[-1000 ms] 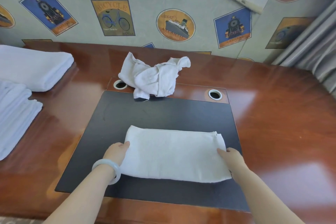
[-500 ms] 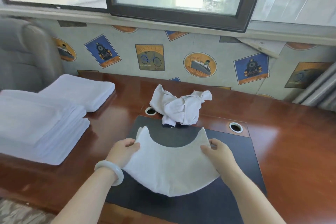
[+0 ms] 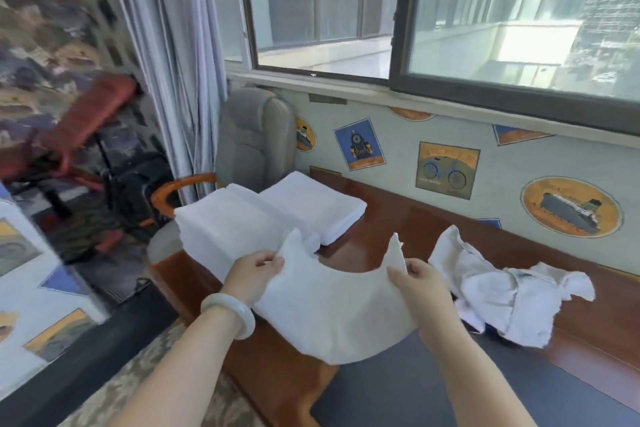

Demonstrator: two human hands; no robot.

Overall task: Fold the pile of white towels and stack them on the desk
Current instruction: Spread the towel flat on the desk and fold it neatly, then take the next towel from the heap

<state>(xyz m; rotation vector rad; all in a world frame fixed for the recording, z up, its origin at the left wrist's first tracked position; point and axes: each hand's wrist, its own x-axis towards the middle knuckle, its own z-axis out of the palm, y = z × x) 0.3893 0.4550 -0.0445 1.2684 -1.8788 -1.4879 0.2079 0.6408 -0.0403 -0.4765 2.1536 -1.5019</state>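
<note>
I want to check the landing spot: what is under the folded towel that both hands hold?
Below the folded towel, held by left hand and right hand, show the brown desk and the dark mat. The towel covers the spot directly beneath it.

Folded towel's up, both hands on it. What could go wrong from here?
1. The folded towel sags between the left hand and right hand, which pinch only its ends, so the fold may slip open.
2. The near stack sits at the corner of the desk. An off-centre drop could tip it over the edge.
</note>
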